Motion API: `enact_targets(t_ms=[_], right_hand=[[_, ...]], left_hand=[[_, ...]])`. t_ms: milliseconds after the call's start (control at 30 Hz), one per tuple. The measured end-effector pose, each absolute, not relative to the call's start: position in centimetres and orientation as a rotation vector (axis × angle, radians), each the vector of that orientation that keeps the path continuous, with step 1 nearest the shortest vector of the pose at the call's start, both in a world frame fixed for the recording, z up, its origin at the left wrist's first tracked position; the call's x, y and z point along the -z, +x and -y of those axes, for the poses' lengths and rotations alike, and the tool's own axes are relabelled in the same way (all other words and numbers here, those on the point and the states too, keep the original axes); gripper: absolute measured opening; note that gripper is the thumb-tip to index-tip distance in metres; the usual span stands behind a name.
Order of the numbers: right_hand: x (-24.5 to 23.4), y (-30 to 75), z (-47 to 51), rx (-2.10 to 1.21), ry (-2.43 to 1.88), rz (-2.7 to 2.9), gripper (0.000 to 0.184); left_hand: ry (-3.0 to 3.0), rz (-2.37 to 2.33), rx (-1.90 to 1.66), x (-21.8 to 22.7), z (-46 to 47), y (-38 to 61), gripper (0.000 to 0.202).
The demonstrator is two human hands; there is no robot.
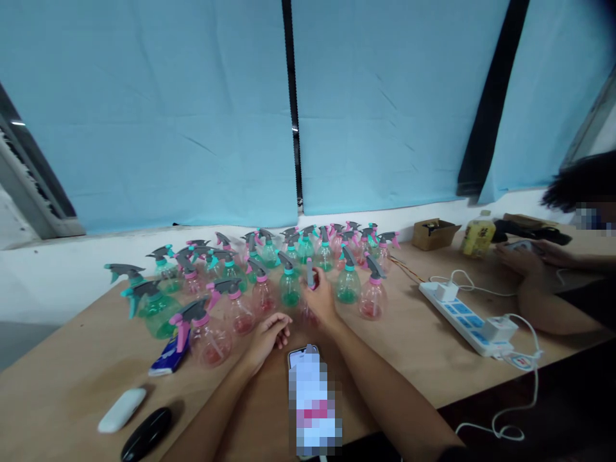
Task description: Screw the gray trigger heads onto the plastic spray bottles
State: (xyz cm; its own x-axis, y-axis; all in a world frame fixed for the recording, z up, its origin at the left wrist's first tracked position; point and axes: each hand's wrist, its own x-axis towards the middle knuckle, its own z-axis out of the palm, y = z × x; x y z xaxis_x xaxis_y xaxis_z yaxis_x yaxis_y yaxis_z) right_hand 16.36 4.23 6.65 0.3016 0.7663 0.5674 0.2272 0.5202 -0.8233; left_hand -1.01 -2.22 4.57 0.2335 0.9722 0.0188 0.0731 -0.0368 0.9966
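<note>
Several small plastic spray bottles (289, 282), green and pink with grey triggers, stand crowded on the wooden table (404, 333). My right hand (321, 300) is wrapped round a pink spray bottle (310, 274) at the front of the group; only its grey trigger top shows above my fingers. My left hand (269, 333) rests on the table just left of it, fingers loosely curled and holding nothing, close to another pink bottle (240, 311). A phone (312, 401) lies on the table between my forearms.
A white power strip (464, 317) with plugged chargers and cables lies to the right. Another person's hands (522, 260) hold a phone at the far right, beside a yellow drink bottle (477, 236) and a cardboard box (433, 233). A white case (122, 409), a black case (147, 433) and a blue packet (166, 356) lie front left.
</note>
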Motion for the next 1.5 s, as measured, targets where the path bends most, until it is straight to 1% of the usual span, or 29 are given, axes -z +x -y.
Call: enact_targets(t_ms=[67,100,333,467,633,933,1133,1367,1500], right_hand=[[-7.1,16.4,-4.1,-0.565,-0.881,1.355,0.026],[-7.3,16.5,-4.1,-0.627,-0.814,1.393,0.024],[-8.5,16.7,-3.3,-1.132,-0.544,1.633,0.021],[-8.9,16.7,-2.7,-1.271,-0.558,1.598,0.022],[-8.6,16.6,-2.8,-1.271,-0.494,1.562,0.014],[-8.4,16.8,-3.0,-1.284,-0.54,1.605,0.022],[-8.3,16.6,-3.0,-1.224,-0.473,1.548,0.014],[-9.3,16.6,-2.5,-1.252,-0.52,1.574,0.018],[-9.0,16.5,-2.7,-1.255,-0.51,1.534,0.015]], left_hand=[[1.384,-1.069,-1.02,-4.6,2.3,-1.0,0.029],[1.382,-1.067,-1.021,-4.6,2.3,-1.0,0.028],[1.401,-1.075,-1.025,-4.5,2.3,-0.9,0.026],[1.404,-1.073,-1.027,-4.2,2.2,-1.0,0.025],[1.377,-1.075,-1.03,-4.1,2.1,-1.1,0.026],[1.372,-1.08,-1.034,-4.3,2.3,-1.0,0.027],[1.386,-1.062,-1.014,-4.2,2.1,-1.1,0.027],[1.411,-1.067,-1.015,-4.3,2.2,-1.1,0.027],[1.422,-1.069,-1.006,-4.5,2.2,-1.1,0.027]])
